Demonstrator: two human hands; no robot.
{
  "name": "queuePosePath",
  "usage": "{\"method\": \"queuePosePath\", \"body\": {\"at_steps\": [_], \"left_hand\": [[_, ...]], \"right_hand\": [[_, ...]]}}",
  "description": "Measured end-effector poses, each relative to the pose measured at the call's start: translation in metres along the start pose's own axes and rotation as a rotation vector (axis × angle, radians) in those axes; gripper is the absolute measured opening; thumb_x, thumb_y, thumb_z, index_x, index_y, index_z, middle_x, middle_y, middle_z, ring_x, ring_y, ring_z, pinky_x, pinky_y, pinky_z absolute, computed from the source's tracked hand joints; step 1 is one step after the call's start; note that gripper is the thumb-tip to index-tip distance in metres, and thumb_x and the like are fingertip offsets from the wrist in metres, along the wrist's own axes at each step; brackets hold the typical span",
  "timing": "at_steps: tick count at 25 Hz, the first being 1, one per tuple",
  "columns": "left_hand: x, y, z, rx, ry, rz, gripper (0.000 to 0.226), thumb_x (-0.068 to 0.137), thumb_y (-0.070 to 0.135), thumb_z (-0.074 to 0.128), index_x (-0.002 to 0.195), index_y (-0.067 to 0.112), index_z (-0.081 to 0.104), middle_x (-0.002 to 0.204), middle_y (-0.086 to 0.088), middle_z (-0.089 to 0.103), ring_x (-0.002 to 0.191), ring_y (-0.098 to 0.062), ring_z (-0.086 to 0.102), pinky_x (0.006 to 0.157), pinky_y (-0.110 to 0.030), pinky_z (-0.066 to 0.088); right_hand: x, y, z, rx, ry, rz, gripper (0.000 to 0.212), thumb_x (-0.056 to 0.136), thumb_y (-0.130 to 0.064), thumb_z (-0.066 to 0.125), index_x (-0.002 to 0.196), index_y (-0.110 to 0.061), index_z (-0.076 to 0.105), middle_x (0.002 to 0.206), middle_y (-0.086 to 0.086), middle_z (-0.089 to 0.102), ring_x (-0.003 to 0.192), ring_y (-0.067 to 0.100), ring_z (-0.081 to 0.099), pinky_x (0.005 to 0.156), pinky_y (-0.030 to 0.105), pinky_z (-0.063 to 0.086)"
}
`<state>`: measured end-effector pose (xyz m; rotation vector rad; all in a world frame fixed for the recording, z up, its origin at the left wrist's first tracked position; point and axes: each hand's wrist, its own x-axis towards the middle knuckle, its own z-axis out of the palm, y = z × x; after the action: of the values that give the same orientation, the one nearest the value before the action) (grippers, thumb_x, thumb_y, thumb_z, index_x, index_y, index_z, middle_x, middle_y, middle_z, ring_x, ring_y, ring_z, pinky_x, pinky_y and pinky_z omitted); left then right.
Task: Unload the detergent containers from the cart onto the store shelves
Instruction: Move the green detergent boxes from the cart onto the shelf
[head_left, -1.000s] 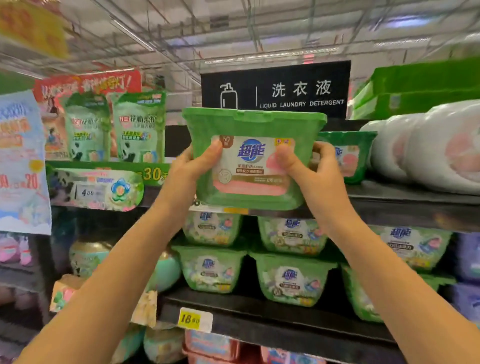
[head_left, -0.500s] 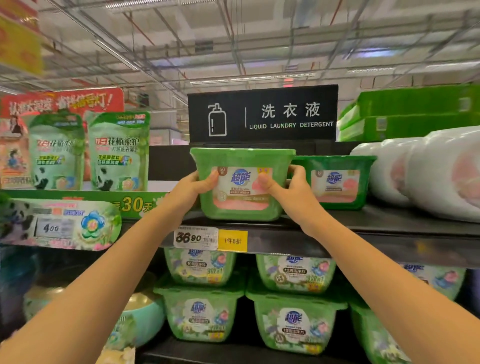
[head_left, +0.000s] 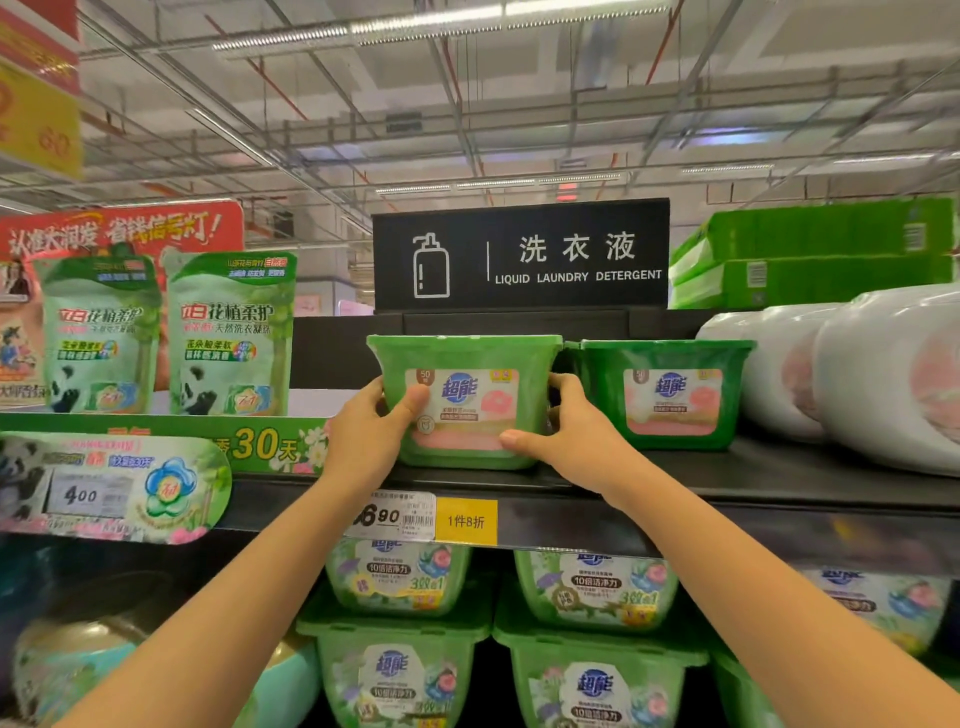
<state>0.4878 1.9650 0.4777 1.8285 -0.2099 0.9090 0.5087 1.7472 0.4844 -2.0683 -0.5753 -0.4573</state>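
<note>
A green detergent tub (head_left: 467, 364) with a pink and white label stands on the black top shelf (head_left: 779, 478), under the black "Liquid Laundry Detergent" sign. My left hand (head_left: 369, 436) grips its left side, thumb across the label. My right hand (head_left: 566, 436) grips its right side, thumb along the lower front edge. A second identical green tub (head_left: 670, 395) stands right beside it on the same shelf. The cart is out of view.
Large white wrapped packs (head_left: 857, 379) fill the shelf's right end, with green cartons (head_left: 810, 254) stacked behind. Green refill pouches (head_left: 228, 332) stand to the left above a green promo strip. Several green tubs (head_left: 395, 670) are stacked on the shelf below.
Both hands carried the tub from mid-air down and back onto the top shelf, beside the other tub. The camera tilted up toward the shelf.
</note>
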Motion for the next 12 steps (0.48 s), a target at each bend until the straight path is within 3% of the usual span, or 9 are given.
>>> {"method": "queuePosePath", "body": {"at_steps": [7,12], "left_hand": [[-0.003,-0.001,0.0,-0.008,-0.021,0.033,0.017,0.092,0.044,0.055,0.105,0.036,0.061,0.085,0.025,0.064,0.073,0.012,0.061,0.054,-0.004,0.045],[-0.008,-0.001,-0.003,0.047,-0.036,0.042,0.032,0.093,0.049,0.051,0.116,0.029,0.061,0.093,0.022,0.065,0.078,0.012,0.06,0.057,-0.005,0.045]], "right_hand": [[-0.004,0.001,0.002,-0.078,0.072,-0.008,0.076,0.077,-0.042,0.076,0.135,-0.014,0.035,0.103,-0.011,0.05,0.089,0.007,0.051,0.062,0.01,0.037],[-0.013,0.001,0.0,-0.095,0.116,-0.035,0.076,0.074,-0.047,0.078,0.132,-0.016,0.039,0.092,-0.02,0.049,0.083,-0.001,0.052,0.061,0.01,0.037]]}}
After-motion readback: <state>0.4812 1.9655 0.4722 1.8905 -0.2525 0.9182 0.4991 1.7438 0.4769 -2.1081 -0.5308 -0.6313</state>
